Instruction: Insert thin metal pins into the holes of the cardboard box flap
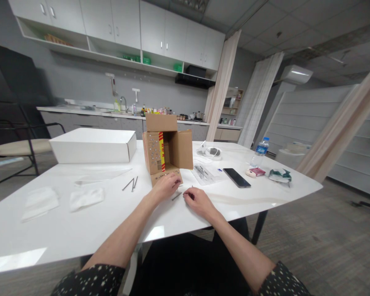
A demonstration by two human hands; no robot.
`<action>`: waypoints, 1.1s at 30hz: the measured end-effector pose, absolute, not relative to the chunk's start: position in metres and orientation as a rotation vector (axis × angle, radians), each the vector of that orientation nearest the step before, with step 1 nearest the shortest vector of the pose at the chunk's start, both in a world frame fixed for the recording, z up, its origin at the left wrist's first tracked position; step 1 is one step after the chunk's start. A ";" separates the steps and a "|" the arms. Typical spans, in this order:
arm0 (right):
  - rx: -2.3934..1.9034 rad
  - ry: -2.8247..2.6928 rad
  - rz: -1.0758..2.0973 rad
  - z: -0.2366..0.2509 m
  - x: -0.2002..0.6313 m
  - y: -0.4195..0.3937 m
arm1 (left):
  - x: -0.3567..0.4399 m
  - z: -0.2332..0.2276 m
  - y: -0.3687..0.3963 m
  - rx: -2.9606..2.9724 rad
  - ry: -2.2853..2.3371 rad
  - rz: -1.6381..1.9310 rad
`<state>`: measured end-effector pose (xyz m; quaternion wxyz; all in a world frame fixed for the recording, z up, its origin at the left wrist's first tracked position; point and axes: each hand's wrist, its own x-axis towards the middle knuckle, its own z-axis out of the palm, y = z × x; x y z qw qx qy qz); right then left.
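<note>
Landmark: brown corrugated carton (168, 146), open, upright on a glossy white table (80, 230), flaps spread, red-yellow tape strip down one inner flap, rows of small dots on the left flap.

Left hand (166, 186) rests palm down at the carton's front flap, fingers curled and touching the cardboard edge; whether it pinches anything, cannot tell. Right hand (198, 200) lies just right of it, fingers bent toward a thin grey nail (176, 196) lying flat on the table between the two hands; a hold on it is not clear.

Left of the carton: two more thin nails (131, 183), crossed; further left, two soft crumpled white cloths (86, 198); behind them a flat white box (94, 144).

Right of the carton: clear plastic bag (203, 172), black slab phone (236, 177), water bottle (260, 151).
</note>
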<state>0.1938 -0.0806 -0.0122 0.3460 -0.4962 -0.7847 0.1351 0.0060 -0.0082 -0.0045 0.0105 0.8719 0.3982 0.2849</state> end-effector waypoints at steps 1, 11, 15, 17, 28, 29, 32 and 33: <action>-1.288 -2.037 0.349 -0.012 0.194 -0.080 | 0.006 -0.003 -0.009 2.728 1.244 0.878; -1.293 -2.038 0.351 -0.009 0.193 -0.083 | 0.006 0.000 -0.013 2.714 1.249 0.844; -1.295 -2.039 0.354 -0.011 0.194 -0.082 | 0.006 0.000 -0.013 2.699 1.233 0.848; -1.294 -2.039 0.350 -0.012 0.194 -0.081 | 0.006 0.000 -0.013 2.699 1.235 0.852; -1.297 -2.043 0.342 -0.013 0.194 -0.081 | 0.005 0.001 -0.013 2.705 1.287 0.825; -1.298 -2.042 0.340 -0.013 0.194 -0.080 | 0.005 0.002 -0.014 2.703 1.291 0.828; -1.303 -2.041 0.340 -0.014 0.194 -0.080 | 0.004 0.006 -0.017 2.692 1.294 0.835; -1.303 -2.041 0.341 -0.014 0.194 -0.080 | 0.004 0.008 -0.018 2.688 1.293 0.834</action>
